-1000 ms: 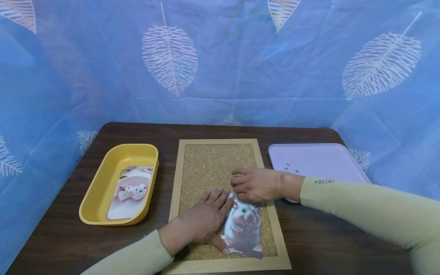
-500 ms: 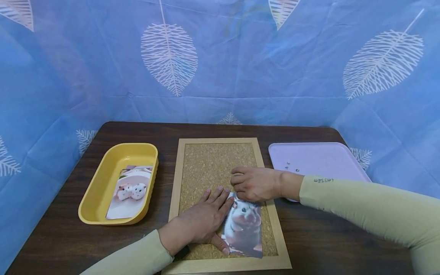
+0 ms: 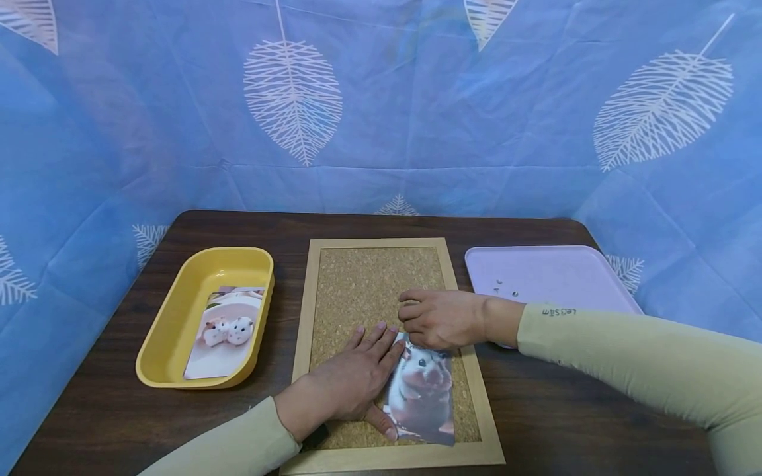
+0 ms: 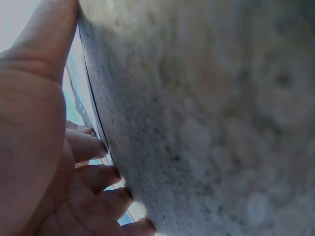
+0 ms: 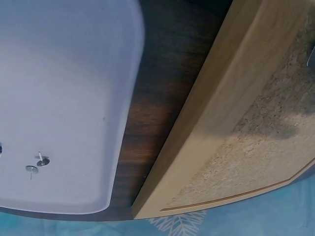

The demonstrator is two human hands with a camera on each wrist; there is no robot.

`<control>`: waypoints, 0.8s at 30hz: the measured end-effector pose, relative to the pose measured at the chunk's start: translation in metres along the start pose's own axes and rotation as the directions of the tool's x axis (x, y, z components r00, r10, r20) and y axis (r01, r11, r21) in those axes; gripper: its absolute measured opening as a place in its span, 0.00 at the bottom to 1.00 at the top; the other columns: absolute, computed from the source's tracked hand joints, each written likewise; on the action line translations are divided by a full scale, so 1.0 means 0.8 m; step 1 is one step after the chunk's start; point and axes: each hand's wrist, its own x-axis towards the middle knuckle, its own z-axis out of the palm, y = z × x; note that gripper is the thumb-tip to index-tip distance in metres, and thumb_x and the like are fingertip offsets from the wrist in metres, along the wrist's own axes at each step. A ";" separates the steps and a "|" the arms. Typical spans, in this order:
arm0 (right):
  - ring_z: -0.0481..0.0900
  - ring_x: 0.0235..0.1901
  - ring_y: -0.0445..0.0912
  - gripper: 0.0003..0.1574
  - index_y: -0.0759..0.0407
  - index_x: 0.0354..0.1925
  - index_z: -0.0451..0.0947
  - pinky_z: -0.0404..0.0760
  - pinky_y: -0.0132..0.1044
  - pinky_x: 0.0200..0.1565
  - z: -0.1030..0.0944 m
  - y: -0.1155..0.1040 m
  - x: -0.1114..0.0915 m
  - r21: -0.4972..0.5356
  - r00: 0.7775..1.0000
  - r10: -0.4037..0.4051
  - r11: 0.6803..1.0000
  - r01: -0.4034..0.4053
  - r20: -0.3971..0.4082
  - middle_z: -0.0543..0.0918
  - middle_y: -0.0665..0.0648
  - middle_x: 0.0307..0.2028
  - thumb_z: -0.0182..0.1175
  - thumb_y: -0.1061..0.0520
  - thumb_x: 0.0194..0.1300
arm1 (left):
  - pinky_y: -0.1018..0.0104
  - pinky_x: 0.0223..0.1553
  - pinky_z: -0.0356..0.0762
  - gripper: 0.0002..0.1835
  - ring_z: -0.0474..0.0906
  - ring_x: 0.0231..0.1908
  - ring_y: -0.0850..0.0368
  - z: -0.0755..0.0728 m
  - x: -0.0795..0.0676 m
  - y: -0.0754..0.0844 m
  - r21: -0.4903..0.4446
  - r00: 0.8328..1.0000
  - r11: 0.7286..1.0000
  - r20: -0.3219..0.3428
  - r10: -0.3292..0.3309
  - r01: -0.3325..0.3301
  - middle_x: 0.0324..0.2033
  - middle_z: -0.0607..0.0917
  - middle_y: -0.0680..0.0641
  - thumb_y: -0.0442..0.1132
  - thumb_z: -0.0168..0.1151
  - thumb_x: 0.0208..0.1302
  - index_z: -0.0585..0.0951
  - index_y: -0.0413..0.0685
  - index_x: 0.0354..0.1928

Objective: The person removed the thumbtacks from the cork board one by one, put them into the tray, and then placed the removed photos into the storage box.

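Observation:
A photo of a white hamster (image 3: 421,403) lies on the lower right of a wood-framed cork board (image 3: 375,281). My left hand (image 3: 351,383) is spread over the cork, its thumb and index finger on the photo's left edge. In the left wrist view, the fingertips (image 4: 123,196) rest against the cork. At the photo's top edge, my right hand (image 3: 443,320) is bent down with curled fingers. What lies under its fingertips is hidden, so I cannot tell whether it pinches anything. Metal thumbtacks (image 5: 43,161) lie on the lilac tray (image 5: 74,83) beside the board.
On the left stands a yellow bin (image 3: 161,344) with photos (image 3: 229,330) in it, the top one showing two hamster-like figures. The dark wooden table (image 3: 571,403) carries everything. A blue leaf-print cloth (image 3: 405,99) hangs behind and at both sides.
Both hands and the photo keep almost the same places. The head view has shifted only slightly.

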 end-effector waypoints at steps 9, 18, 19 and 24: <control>0.77 0.51 0.46 0.11 0.46 0.42 0.84 0.73 0.48 0.70 0.001 0.000 -0.002 -0.003 1.000 0.008 1.000 -0.008 0.009 0.86 0.45 0.42 0.55 0.50 0.77 | 0.43 0.82 0.51 0.75 0.42 0.84 0.43 0.001 0.001 0.000 0.002 1.000 1.000 0.003 -0.002 0.002 0.85 0.47 0.39 0.87 0.60 0.45 0.50 0.45 0.85; 0.78 0.50 0.46 0.12 0.47 0.41 0.84 0.73 0.48 0.69 0.005 -0.001 -0.001 0.041 0.999 0.035 0.999 -0.035 -0.009 0.86 0.45 0.41 0.54 0.51 0.80 | 0.43 0.81 0.52 0.75 0.42 0.84 0.43 0.002 0.000 0.000 -0.009 1.000 1.000 0.000 0.001 -0.001 0.85 0.48 0.39 0.87 0.60 0.44 0.51 0.45 0.85; 0.78 0.50 0.46 0.12 0.47 0.41 0.84 0.73 0.48 0.69 0.005 -0.001 0.000 0.040 0.999 0.038 0.998 -0.037 -0.007 0.86 0.45 0.41 0.54 0.51 0.80 | 0.43 0.81 0.52 0.75 0.42 0.84 0.43 0.002 0.001 0.000 -0.011 1.000 1.000 0.000 0.001 -0.001 0.85 0.48 0.40 0.87 0.61 0.44 0.51 0.45 0.85; 0.78 0.51 0.46 0.12 0.47 0.42 0.83 0.72 0.48 0.71 0.006 -0.001 0.001 0.036 0.999 0.043 0.998 -0.043 0.020 0.85 0.45 0.42 0.53 0.50 0.81 | 0.43 0.82 0.51 0.75 0.41 0.84 0.43 0.002 0.002 -0.001 -0.009 1.000 1.000 0.003 0.002 -0.002 0.85 0.47 0.40 0.87 0.61 0.45 0.50 0.46 0.85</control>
